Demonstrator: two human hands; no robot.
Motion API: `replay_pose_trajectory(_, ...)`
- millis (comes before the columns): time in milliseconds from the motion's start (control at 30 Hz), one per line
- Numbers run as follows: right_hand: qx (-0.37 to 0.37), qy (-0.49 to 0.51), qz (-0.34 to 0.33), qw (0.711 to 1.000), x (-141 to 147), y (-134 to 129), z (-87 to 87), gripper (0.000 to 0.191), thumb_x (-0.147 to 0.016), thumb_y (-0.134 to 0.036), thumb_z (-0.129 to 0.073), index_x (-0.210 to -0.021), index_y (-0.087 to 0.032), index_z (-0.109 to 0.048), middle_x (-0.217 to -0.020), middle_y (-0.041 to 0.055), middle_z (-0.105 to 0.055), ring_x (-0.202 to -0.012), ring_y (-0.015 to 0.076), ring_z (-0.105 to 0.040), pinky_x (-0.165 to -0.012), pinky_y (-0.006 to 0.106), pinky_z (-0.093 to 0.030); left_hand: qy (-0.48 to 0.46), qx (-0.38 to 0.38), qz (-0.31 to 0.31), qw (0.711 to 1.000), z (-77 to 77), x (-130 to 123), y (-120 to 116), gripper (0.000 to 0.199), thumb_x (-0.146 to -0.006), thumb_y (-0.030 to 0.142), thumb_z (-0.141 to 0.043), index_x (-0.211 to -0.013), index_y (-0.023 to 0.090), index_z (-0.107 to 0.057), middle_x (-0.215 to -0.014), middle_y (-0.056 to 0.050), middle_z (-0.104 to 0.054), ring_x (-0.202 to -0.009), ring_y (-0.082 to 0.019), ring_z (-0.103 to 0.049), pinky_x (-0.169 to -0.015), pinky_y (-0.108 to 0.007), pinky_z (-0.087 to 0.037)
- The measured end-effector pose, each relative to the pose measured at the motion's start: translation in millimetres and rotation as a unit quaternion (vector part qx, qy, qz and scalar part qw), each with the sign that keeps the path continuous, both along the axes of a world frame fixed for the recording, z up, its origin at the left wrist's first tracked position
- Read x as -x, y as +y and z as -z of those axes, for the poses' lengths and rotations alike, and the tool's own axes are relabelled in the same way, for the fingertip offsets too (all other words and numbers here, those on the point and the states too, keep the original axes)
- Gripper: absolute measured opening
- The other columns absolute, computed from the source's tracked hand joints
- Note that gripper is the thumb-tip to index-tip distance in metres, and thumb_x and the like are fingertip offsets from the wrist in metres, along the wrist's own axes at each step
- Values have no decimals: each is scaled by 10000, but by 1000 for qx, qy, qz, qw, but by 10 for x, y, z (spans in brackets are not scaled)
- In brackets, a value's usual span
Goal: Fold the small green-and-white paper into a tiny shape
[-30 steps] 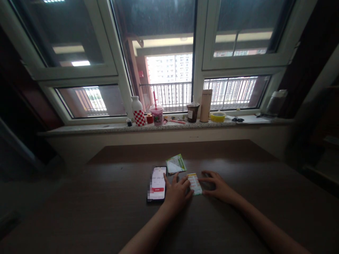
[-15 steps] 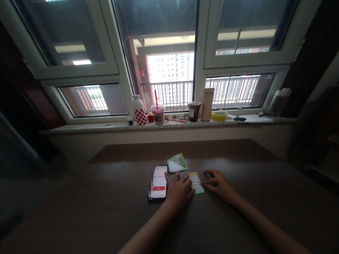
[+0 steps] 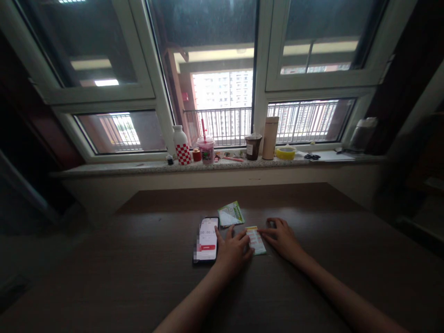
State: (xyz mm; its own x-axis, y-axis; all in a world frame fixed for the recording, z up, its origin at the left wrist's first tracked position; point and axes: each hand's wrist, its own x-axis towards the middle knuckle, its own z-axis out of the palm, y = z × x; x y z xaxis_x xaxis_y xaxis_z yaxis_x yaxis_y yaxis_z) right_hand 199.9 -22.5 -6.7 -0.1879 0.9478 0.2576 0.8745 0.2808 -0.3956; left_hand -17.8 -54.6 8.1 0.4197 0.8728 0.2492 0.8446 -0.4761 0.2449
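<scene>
My left hand (image 3: 233,246) rests on the table with fingers spread, its fingertips at the left edge of a small printed packet (image 3: 255,240). My right hand (image 3: 280,236) is on the packet's other side, fingers apart, the index fingertip at its upper right edge. Left of my left hand lies a phone (image 3: 209,239), its lit screen showing a timer and a red button; a finger of my left hand is beside its right edge. Behind my left hand lies a green and white packet (image 3: 231,213).
The brown table (image 3: 166,286) reaches a stone sill (image 3: 145,169). On the sill stand a checkered bottle (image 3: 182,145), a pink cup (image 3: 207,151), a dark drink cup (image 3: 253,147), a tan flask (image 3: 270,138), yellow tape (image 3: 285,153) and scissors (image 3: 312,157).
My right index fingertip has moved up along the packet's right edge. My left hand has stayed nearly in place, and the view has shifted slightly.
</scene>
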Motion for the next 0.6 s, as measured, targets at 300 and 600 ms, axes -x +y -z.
replay_pose_trajectory(300,8,-63,27,998,80,-25,-13,346,-910,-429,-487,-1241,-433,-586,-1324,71,-489,-1261,290,-387,-1017,454,-359,-12,-6,-4,1000,16,-4,-1,238,-870,466,-554,-1071,349,-606,-1357,44,-560,-1347,-354,-326,-993,-815,56)
replay_pose_trajectory(600,-6,-123,31,992,133,-51,21,407,-926,-393,-422,-1323,-444,-492,-1407,65,-443,-1304,318,-352,-1026,501,-322,-8,-25,0,1000,18,-8,-9,244,-884,480,-529,-1089,370,-601,-1345,58,-571,-1336,-359,-342,-992,-816,37)
